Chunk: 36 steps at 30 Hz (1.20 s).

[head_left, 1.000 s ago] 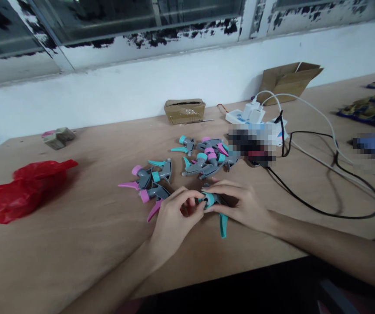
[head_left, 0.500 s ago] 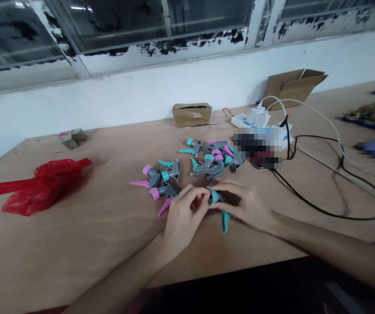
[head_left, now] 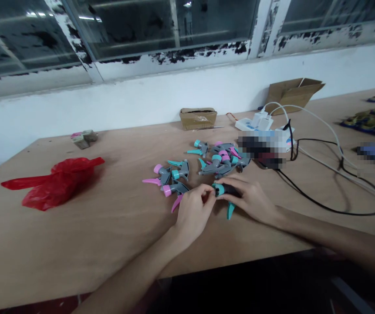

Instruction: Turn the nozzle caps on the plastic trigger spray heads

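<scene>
My right hand (head_left: 251, 198) grips a grey spray-trigger head (head_left: 225, 190) with a teal collar and a teal lever that points down toward the table. Fingers of my left hand (head_left: 194, 210) are pinched against the teal collar end of that same part. Just left of my hands lie three spray heads (head_left: 170, 177), pink and teal. A heap of several more spray heads (head_left: 221, 157) lies behind my hands. All of this rests on a wooden table (head_left: 115, 235).
A red plastic bag (head_left: 56, 182) lies at the left. At the back stand a small taped box (head_left: 198, 118) and an open cardboard box (head_left: 292, 90). A white power strip (head_left: 254, 123) with black and white cables (head_left: 324, 200) spreads to the right.
The camera has tilted up and to the left, so everything sits further right and higher in view. My hands keep hold of the same spray head, with the fingers slightly shifted.
</scene>
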{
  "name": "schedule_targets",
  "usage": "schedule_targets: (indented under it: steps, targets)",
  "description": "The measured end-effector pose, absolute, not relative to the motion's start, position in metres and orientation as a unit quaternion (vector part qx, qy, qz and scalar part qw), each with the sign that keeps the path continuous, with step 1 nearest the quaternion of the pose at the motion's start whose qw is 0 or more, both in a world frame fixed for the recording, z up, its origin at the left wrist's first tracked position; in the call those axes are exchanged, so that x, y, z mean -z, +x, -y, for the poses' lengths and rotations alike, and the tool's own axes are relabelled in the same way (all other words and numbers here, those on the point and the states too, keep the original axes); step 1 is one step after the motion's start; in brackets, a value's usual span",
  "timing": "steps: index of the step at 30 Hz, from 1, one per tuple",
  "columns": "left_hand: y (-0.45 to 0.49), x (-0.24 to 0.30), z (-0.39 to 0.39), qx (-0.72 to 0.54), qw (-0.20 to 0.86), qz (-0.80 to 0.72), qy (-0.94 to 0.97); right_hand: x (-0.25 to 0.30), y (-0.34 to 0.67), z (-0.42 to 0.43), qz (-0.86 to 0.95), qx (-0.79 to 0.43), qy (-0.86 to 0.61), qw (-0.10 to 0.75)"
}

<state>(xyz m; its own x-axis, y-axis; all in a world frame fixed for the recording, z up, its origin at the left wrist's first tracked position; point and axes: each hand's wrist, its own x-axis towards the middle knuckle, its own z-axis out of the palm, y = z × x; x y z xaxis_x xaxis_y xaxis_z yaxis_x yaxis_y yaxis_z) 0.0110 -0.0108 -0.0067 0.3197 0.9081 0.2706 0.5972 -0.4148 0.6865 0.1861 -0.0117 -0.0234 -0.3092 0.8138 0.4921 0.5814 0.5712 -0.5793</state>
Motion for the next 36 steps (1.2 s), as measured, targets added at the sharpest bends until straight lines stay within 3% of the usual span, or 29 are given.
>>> schedule_targets:
  steps: [8,12,23,32,36]
  targets:
    - [0.013,0.007,0.017,-0.443,0.236,-0.435,0.747,-0.005,0.19,-0.015,0.795,-0.069,-0.44,0.412]
    - [0.015,0.008,0.025,-0.488,0.258,-0.354,0.755,-0.022,0.182,-0.036,0.8,-0.098,-0.422,0.414]
    - [0.016,0.014,0.021,-0.437,0.17,-0.283,0.837,-0.016,0.142,-0.055,0.854,-0.18,-0.321,0.368]
    - [0.017,0.015,0.024,-0.398,0.169,-0.274,0.859,-0.018,0.112,-0.068,0.882,-0.138,-0.285,0.349]
    - [0.016,0.014,0.023,-0.367,0.173,-0.299,0.864,-0.022,0.092,-0.084,0.877,-0.078,-0.338,0.332]
